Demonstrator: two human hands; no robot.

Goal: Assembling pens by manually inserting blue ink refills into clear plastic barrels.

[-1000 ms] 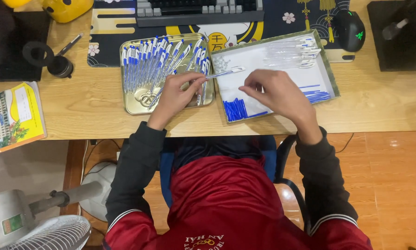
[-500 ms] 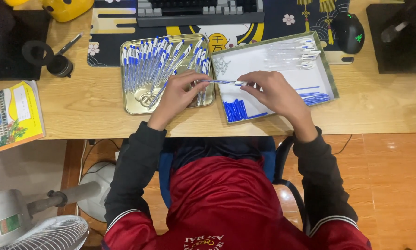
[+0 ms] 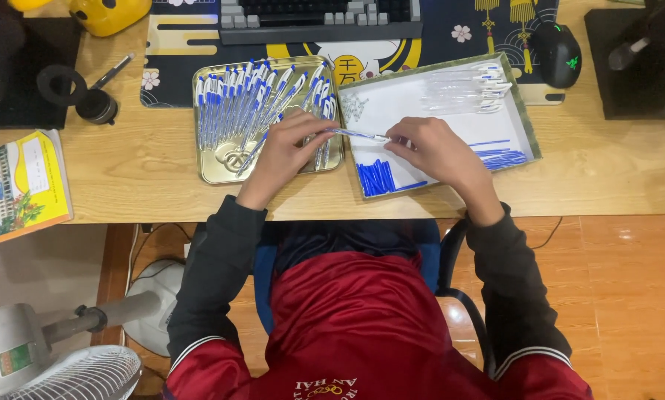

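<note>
Both my hands hold one clear pen with a blue refill (image 3: pixel 358 135) level above the desk. My left hand (image 3: pixel 288 147) grips its left end over the gold metal tray (image 3: pixel 214 167), which is full of several finished blue-and-white pens (image 3: pixel 251 100). My right hand (image 3: pixel 429 148) pinches the pen's right end over the white box lid (image 3: pixel 529 130). In that lid lie a bunch of blue caps (image 3: pixel 377 178), loose blue refills (image 3: pixel 499 155) and several clear pen barrels (image 3: pixel 466 89).
A keyboard (image 3: pixel 318 16) and a patterned desk mat (image 3: pixel 451 30) lie behind the trays, with a black mouse (image 3: pixel 557 53) at the right. A yellow booklet (image 3: pixel 18 185) rests at the left edge. A fan (image 3: pixel 58 363) stands on the floor below left.
My right hand came left from the lid to meet my left hand, and the two now hold one pen between them, slightly lower than half a second ago.
</note>
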